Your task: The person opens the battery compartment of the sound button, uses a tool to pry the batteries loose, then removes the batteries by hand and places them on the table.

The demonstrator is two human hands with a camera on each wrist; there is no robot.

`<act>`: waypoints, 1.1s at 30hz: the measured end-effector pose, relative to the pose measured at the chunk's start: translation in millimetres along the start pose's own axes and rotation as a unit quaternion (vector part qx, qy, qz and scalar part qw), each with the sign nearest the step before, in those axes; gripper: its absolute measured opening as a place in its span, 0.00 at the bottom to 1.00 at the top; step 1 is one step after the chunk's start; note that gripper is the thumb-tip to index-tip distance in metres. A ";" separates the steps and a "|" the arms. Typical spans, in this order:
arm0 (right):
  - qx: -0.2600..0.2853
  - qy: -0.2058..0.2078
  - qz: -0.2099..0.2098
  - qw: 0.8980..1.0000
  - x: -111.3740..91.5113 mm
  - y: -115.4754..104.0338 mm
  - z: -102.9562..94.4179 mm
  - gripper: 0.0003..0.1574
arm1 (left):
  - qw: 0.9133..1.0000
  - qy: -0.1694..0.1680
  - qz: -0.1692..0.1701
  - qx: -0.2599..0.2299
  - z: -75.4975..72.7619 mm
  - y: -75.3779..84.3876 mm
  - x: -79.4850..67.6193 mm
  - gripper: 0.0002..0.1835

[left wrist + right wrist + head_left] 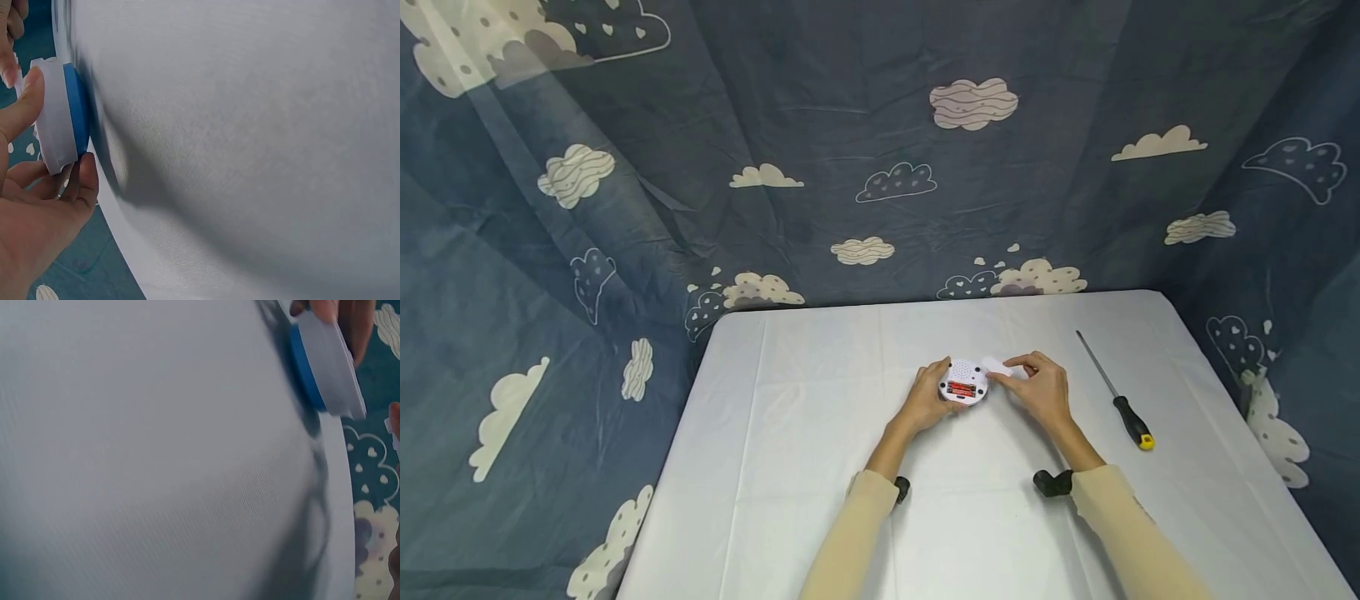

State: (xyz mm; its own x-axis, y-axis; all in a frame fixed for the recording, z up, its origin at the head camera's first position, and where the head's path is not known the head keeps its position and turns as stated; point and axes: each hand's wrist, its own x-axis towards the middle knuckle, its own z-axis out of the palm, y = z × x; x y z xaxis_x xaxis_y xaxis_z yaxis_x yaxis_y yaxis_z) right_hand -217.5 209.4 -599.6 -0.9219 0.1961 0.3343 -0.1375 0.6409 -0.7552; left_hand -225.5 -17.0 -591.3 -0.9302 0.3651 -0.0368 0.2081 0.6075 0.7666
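My left hand (923, 400) grips a round white device (964, 372) by its edge, with the perforated underside facing up. Two red batteries (962, 389) show in its uncovered compartment. In the left wrist view, the thumb is on the white side of the device (57, 119), and fingers support it from below near its blue face (76, 109). Just right of the device, my right hand (1043, 390) pinches a small white battery cover (996, 366) between thumb and fingers. Only a sliver of this cover (390, 427) appears at the edge of the right wrist view.
To the right on the white-covered table (805, 433) lies a screwdriver (1126, 412) with a black and yellow handle, its tip pointing away. A dark blue cloth (820, 100) with cloud prints hangs behind the table and along both sides.
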 end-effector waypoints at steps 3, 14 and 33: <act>0.001 0.016 0.026 1.000 5.3 7.6 -7.0 0.24 | 1.000 0.002 -0.001 0.000 0.6 -0.4 -0.5 0.51; -0.046 0.100 0.122 0.986 28.6 44.2 -23.0 0.28 | 1.000 0.005 -0.010 -0.002 4.1 -2.9 -4.3 0.51; -0.091 0.113 0.282 0.948 62.9 78.3 -24.2 0.32 | 1.000 0.015 -0.008 0.009 4.9 -2.4 -2.3 0.51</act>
State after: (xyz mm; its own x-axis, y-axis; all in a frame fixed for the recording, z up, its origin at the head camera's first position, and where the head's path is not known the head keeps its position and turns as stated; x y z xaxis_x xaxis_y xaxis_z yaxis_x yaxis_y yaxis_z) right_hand -277.4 289.8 -624.1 -0.7259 0.6869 0.0333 0.4386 0.4998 -0.7469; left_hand -222.4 -15.9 -596.1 -0.9419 0.3345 -0.0300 0.1980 0.6254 0.7547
